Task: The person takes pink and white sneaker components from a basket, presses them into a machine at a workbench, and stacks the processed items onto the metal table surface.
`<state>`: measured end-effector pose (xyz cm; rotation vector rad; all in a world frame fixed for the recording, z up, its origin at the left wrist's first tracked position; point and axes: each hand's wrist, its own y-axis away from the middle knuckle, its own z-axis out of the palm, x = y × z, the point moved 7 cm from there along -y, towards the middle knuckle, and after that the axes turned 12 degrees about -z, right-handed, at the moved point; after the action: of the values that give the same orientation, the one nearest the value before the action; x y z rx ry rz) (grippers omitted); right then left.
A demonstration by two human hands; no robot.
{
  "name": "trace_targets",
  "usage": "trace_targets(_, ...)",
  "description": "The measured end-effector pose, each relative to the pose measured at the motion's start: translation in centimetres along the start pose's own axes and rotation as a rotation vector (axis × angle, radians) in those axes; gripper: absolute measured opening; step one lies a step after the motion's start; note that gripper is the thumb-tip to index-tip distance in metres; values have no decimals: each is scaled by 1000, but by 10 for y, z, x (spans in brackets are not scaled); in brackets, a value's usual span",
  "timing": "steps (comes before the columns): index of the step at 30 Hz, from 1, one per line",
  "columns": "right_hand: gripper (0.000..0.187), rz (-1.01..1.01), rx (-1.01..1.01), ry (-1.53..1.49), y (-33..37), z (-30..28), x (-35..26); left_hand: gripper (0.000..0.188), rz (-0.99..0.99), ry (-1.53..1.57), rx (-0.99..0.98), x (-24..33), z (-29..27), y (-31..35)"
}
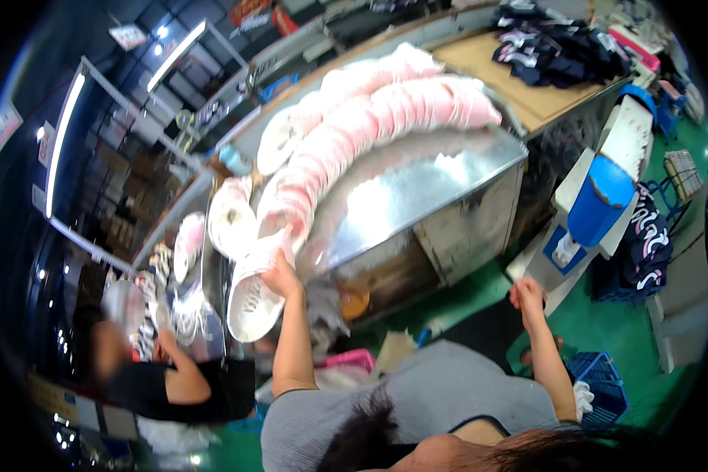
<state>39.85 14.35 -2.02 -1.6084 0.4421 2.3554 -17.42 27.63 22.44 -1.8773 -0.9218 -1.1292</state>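
Note:
My left hand (282, 277) is closed on a white shoe (253, 308) with a lace-hole front, at the near left end of the metal-topped table (417, 185). Its fingers lie over the pinkish part of the shoe. Just beyond, a long curved row of white and pink shoes (346, 138) is nested one against another. Another white shoe (232, 219) lies to the left of the row. My right hand (529, 295) is held off to the right, away from the shoes, with its fingers curled together; whether anything is in them is hidden.
On the right stands a machine with a blue cover (598, 200). A blue basket (598, 385) is on the green floor. Dark fabric pieces (554, 55) are heaped on the far board. At the left, a person in black (189, 385) works beside more shoes (187, 248).

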Motion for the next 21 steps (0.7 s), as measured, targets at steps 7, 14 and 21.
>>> trace_targets(7,10,-22,602,248,110,-188,30,41,794,83,-399,30,243,-13)
trace_targets(14,15,69,1157,297,290,-259,15,33,783,-4,-370,-7,149,67)
trace_targets(21,17,450,1606,277,496,-285,167,30,904,-106,-1827,45,107,467)
